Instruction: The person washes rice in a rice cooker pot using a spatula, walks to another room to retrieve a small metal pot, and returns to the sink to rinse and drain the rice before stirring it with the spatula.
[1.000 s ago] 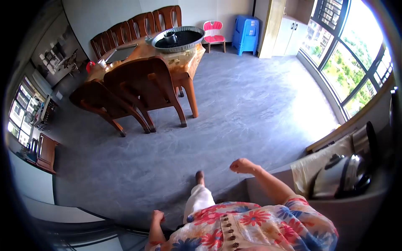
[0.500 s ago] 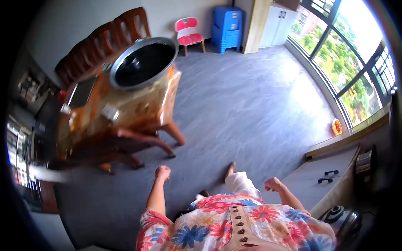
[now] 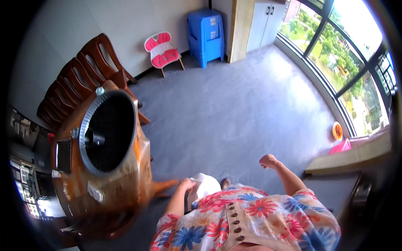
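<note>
My left hand (image 3: 187,184) hangs low beside the raised knee of my white trousers (image 3: 206,187), fingers curled and nothing seen in them. Out over the grey floor, my right hand (image 3: 268,161) is loosely closed, also with nothing visible in it. Nearest to my left hand is a wooden table (image 3: 121,188) with a glossy top. On it rests a large round metal-rimmed pan (image 3: 111,146), black inside, with a short cylinder standing in it. A dark flat tablet-like object (image 3: 63,155) and a small whitish packet (image 3: 95,192) lie on the tabletop.
Wooden chairs (image 3: 77,75) line the wall behind the table. Further off stand a pink-and-white child's chair (image 3: 164,52) and stacked blue plastic stools (image 3: 206,37). Windows (image 3: 335,50) run along the right, above a round orange item (image 3: 337,131) and a pink object (image 3: 341,146).
I have moved forward, so the table and pan sit nearer and lower in view. My left hand has swung right to my knee; my right hand has risen slightly. One knee has lifted.
</note>
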### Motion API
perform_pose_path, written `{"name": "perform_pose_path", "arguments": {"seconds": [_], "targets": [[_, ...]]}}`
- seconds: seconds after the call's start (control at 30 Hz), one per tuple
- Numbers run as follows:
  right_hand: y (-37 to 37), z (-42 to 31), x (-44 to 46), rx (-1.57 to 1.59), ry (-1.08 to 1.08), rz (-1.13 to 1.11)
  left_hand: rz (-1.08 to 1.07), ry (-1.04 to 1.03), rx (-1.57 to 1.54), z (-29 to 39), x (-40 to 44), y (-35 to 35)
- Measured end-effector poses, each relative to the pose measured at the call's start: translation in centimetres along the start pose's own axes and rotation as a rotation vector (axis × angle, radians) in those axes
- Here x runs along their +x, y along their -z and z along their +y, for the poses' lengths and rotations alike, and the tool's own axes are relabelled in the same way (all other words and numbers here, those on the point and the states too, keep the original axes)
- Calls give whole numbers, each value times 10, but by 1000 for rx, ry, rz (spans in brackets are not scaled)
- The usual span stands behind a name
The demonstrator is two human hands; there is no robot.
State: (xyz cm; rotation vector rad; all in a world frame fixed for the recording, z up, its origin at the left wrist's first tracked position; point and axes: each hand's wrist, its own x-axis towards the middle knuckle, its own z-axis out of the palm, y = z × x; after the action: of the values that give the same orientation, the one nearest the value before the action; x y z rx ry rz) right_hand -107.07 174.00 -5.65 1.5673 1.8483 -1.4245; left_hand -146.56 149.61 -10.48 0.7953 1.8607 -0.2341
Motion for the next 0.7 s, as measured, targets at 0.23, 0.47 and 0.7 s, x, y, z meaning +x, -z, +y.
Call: {"name": "perform_pose_path", "arguments": {"seconds": [0.23, 0.47, 0.7], "targets": [[95, -85, 172, -410, 433, 92, -57, -1, -262, 66, 122, 155], [170, -73, 159, 262, -224, 213, 25, -245, -536, 222, 224, 393], [240, -47, 188, 227, -389, 73, -114, -659, -909, 455, 248, 596]]}}
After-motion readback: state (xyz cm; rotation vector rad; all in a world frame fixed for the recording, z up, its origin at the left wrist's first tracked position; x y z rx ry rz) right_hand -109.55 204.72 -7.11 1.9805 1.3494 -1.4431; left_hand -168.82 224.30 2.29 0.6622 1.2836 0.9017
